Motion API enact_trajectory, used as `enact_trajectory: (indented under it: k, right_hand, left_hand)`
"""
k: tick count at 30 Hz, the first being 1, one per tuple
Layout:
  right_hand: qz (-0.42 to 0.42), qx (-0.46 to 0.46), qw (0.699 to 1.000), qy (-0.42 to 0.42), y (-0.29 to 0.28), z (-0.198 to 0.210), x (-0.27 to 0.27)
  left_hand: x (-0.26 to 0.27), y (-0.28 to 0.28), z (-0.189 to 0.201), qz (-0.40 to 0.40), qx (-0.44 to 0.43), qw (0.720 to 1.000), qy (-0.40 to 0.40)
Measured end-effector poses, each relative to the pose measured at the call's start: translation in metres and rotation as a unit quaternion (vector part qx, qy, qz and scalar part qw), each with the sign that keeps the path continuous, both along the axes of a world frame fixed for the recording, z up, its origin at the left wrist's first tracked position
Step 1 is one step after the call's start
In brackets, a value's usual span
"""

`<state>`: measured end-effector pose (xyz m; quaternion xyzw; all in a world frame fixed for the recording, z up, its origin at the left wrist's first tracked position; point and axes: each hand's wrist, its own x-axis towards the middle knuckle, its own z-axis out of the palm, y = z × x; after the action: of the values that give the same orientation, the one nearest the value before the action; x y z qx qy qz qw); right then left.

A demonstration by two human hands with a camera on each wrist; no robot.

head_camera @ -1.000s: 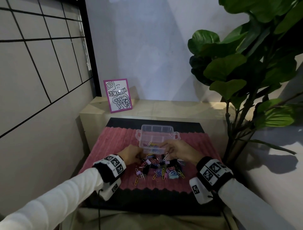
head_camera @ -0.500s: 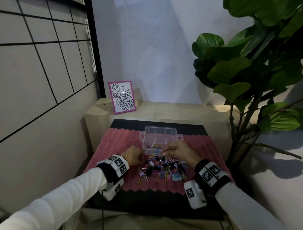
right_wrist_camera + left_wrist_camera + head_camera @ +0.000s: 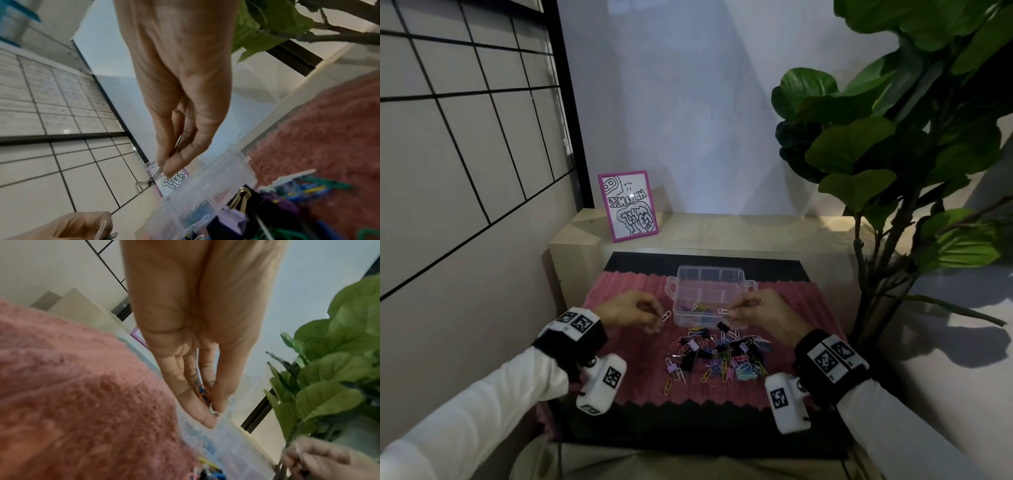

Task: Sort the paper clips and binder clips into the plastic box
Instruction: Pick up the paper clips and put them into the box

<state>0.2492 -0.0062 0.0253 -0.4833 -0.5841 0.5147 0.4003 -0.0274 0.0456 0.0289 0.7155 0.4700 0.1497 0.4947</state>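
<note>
While a white paper clip (image 3: 666, 315) is pinched between thumb and fingertips of the left hand (image 3: 631, 310), just left of the plastic box (image 3: 709, 294), a second white clip (image 3: 722, 311) is pinched by the right hand (image 3: 760, 313) over the box's near edge. A few coloured clips are seen in the box's near compartment. The mixed pile of paper clips and binder clips (image 3: 717, 354) is spread on the pink mat (image 3: 619, 291), just in front of the box.

Pink-framed drawing (image 3: 629, 206) on ledge (image 3: 722, 233), leafy plant (image 3: 893, 137) beside pink mat (image 3: 619, 291)
</note>
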Motion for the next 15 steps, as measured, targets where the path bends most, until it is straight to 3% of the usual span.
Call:
enact_trajectory:
  k: [3, 11, 15]
  right_hand:
    - [0.006, -0.026, 0.999, 0.031, 0.001, 0.001, -0.004]
    - [0.003, 0.061, 0.992, -0.11, -0.005, 0.005, -0.005]
    - [-0.002, 0.063, 0.995, -0.077, -0.006, 0.009, -0.004]
  left_hand:
    - [0.009, 0.006, 0.01, -0.004, 0.03, 0.999, -0.023]
    - [0.04, 0.011, 0.019, -0.033, 0.101, 0.994, 0.008]
    - [0.043, 0.005, 0.015, -0.044, 0.097, 0.994, 0.017]
